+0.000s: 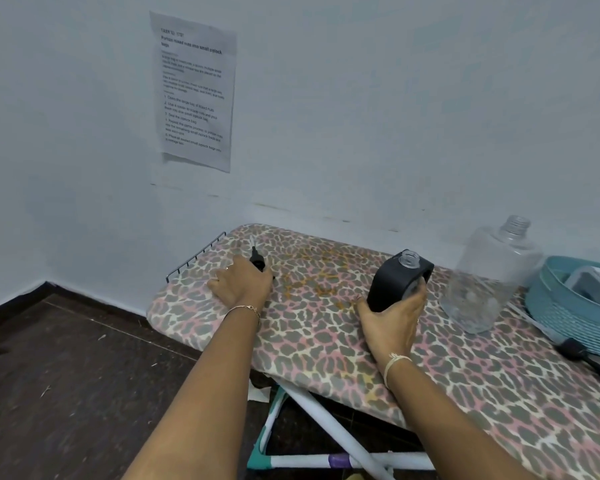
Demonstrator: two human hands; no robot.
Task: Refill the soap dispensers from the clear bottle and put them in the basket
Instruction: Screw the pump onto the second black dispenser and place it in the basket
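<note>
A black soap dispenser [397,280] with an uncapped clear neck stands on the leopard-print ironing board [326,344], gripped low on its side by my right hand [394,318]. My left hand [241,284] rests at the board's left end, its fingers on a black pump head [257,259] whose thin tube points away. The large clear bottle [489,278], cap off and nearly empty, stands to the right of the dispenser. A blue basket [561,306] at the right edge holds a grey dispenser [589,289].
A second black pump head [587,353] lies on the board in front of the basket. A wire rack [196,256] sticks out at the board's left end. The white wall with a taped paper sheet [193,91] is close behind; dark floor lies to the left.
</note>
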